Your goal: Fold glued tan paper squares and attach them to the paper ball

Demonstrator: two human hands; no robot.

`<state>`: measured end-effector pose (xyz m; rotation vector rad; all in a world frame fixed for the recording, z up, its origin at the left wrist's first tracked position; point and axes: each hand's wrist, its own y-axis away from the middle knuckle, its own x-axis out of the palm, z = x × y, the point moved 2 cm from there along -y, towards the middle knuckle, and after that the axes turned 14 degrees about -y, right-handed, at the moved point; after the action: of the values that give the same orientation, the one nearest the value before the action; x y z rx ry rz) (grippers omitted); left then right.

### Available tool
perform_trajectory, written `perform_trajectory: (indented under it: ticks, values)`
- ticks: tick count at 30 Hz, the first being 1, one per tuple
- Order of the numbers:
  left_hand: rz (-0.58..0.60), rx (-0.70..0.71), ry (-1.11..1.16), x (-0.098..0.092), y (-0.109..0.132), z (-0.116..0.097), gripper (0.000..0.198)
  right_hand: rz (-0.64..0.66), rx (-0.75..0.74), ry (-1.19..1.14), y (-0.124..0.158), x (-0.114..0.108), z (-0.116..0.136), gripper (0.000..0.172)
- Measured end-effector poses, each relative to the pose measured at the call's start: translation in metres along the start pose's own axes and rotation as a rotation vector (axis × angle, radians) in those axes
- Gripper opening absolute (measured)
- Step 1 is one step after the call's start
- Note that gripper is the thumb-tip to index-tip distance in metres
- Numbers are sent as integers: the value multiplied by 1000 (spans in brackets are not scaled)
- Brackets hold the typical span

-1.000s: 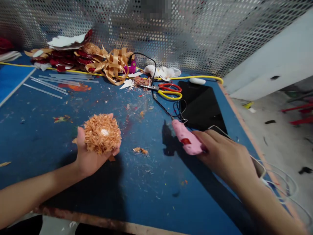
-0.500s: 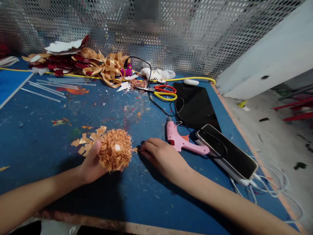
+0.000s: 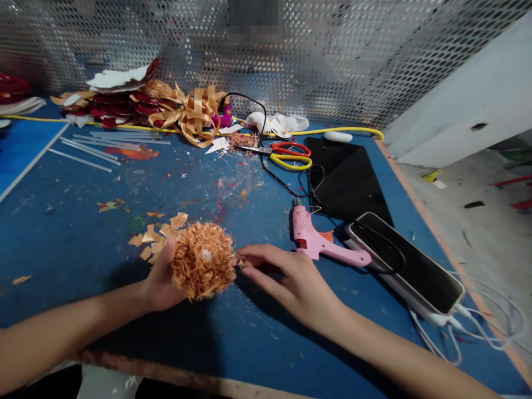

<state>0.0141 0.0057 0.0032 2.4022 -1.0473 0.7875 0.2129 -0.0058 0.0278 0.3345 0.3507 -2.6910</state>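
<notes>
My left hand (image 3: 163, 280) is closed round a shaggy ball (image 3: 203, 271) covered in frayed tan fabric scraps, with a small white spot on its face. The ball is held just above the blue table. At its right edge, my right hand (image 3: 286, 282) pinches a small tan scrap (image 3: 241, 262) between thumb and fingertips; it touches or nearly touches the ball. Behind the ball lies a little heap of cut tan fabric pieces (image 3: 155, 238). A pink glue gun (image 3: 310, 233) rests beyond my right hand.
Scissors (image 3: 291, 155) with red and yellow handles lie beside a black tablet (image 3: 344, 177). A phone (image 3: 409, 263) with white cables sits at the right edge. Clear glue sticks (image 3: 89, 152), tan ribbon (image 3: 199, 113) and dark red material are along the back, before a perforated metal panel (image 3: 332, 66).
My right hand has come up to the ball's side, its thumb and fingers now more spread at the knuckles. The ball has turned slightly in my left hand. The whole view has shifted a little.
</notes>
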Motion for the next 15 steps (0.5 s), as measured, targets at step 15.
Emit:
perform_trajectory:
  ticks: [15]
  values:
    - [26,-8,-86,1,-3,4,68,-212,-296,272,0,-7,25,12]
